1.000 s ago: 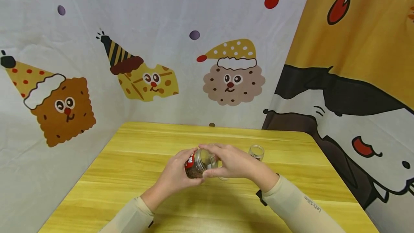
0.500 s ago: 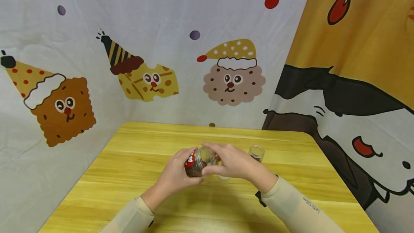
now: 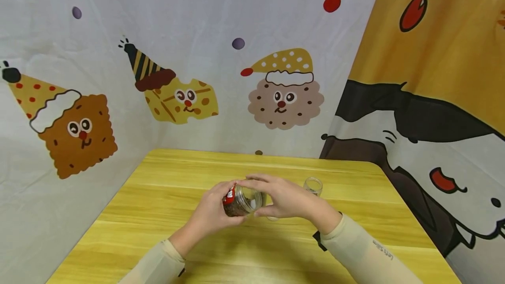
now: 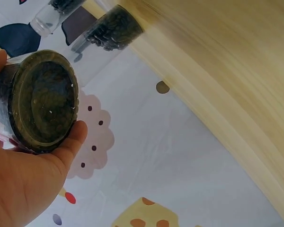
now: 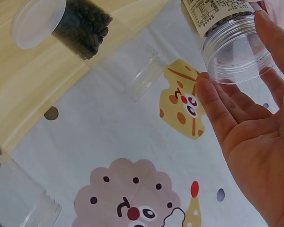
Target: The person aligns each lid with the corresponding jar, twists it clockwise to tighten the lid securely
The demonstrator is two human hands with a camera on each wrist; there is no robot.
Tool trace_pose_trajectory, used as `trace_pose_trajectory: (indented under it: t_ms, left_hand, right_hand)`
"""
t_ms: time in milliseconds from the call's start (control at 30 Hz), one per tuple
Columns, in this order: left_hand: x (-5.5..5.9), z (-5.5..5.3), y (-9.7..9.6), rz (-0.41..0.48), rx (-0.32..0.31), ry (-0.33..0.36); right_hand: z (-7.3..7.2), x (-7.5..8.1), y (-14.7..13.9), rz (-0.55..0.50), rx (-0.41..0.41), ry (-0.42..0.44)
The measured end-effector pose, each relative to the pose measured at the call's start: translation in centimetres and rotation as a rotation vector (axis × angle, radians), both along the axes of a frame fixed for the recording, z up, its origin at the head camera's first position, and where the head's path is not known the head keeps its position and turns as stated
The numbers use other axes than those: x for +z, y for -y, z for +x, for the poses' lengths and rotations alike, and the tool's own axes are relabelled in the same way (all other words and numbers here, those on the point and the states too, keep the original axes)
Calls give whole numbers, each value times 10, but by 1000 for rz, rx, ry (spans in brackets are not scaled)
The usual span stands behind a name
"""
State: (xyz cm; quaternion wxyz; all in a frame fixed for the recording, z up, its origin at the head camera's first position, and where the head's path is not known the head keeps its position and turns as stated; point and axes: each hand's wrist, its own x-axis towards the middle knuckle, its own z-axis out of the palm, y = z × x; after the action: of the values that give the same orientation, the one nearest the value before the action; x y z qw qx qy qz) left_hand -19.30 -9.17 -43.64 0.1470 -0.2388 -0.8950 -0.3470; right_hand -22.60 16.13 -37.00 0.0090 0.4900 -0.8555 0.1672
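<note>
A clear jar [image 3: 236,204] with a red label and small dark pieces inside is tilted, its threaded mouth towards the right. My left hand [image 3: 209,207] grips it round the body; its base [image 4: 49,99] shows in the left wrist view. Around the mouth, my right hand [image 3: 286,196] has its fingers over the top and its thumb near the lower rim. From the right wrist view, the jar's neck [image 5: 236,54] sits between thumb and fingers of that hand [image 5: 265,151]. The kind of dark pieces is unclear.
Beyond my right hand a clear open jar [image 3: 313,186] stands on the wooden table [image 3: 165,196]. Another jar with dark pieces [image 5: 83,28] and a pale round lid [image 5: 38,21] show in the right wrist view. A printed cloth [image 3: 229,135] hangs behind the table.
My right hand's fingers have shifted further left over the top of the jar's mouth, and its thumb has moved right. My left hand has moved slightly left with the jar.
</note>
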Motion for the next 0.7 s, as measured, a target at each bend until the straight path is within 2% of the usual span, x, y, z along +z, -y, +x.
trace_pose_trajectory:
  t_ms: [500,700]
  left_hand:
    - [-1,4,-1,6,1,-11]
    - [1,4,-3,9,3,-17]
  right_hand:
    - [4,2,6,24,-42,47]
    - [4,3,5,16,-44,39]
